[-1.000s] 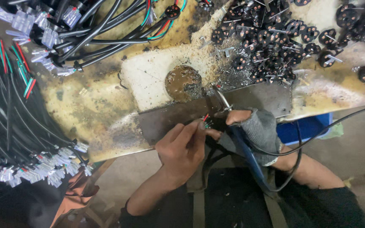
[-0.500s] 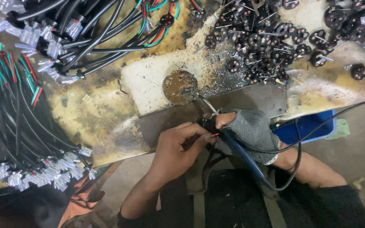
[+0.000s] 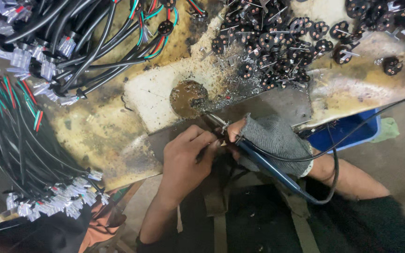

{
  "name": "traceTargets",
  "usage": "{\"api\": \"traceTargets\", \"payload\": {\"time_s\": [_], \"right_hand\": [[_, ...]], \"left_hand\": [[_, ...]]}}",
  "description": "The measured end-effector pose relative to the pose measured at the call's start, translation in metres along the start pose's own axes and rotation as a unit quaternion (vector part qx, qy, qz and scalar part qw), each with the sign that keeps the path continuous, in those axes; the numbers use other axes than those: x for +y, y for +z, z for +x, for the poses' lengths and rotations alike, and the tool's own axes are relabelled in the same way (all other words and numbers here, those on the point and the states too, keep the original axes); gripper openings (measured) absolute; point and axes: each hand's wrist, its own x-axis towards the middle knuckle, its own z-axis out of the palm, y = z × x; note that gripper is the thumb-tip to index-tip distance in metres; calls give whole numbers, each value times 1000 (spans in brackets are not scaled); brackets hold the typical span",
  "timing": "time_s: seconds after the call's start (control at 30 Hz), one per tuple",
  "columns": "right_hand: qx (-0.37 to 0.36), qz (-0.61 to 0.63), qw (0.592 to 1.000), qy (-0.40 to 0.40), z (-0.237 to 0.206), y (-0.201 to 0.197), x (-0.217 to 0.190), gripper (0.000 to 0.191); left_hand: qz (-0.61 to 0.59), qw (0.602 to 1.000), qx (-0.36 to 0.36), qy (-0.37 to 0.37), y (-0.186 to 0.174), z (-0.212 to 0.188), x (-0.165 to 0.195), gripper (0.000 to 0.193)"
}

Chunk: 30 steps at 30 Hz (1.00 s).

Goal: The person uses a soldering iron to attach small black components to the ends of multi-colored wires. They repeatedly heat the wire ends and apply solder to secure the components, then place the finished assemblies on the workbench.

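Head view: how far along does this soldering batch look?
Done: cannot tell which cables are finished; bundles with clear plugs lie left of the bench. In hand: the gloved right hand holds a blue soldering iron, the left hand pinches small wires at its tip. Left: a pile of black round parts waits above.

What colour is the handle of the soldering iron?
Blue; the soldering iron handle shows best in the head view.

Dim warm light, soft focus, dark corners
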Motion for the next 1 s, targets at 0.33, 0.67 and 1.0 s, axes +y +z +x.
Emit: {"api": "traceTargets", "payload": {"time_s": [0.33, 0.67, 1.0], "right_hand": [[112, -199, 924, -308, -20, -5, 52, 34], [147, -260, 906, -301, -41, -46, 97, 9], [95, -338, 924, -149, -45, -35, 68, 19]], "left_hand": [[29, 992, 125, 4, 27, -5, 3, 18], [-10, 986, 165, 18, 32, -5, -1, 17], [20, 993, 116, -19, 34, -7, -3, 19]]}}
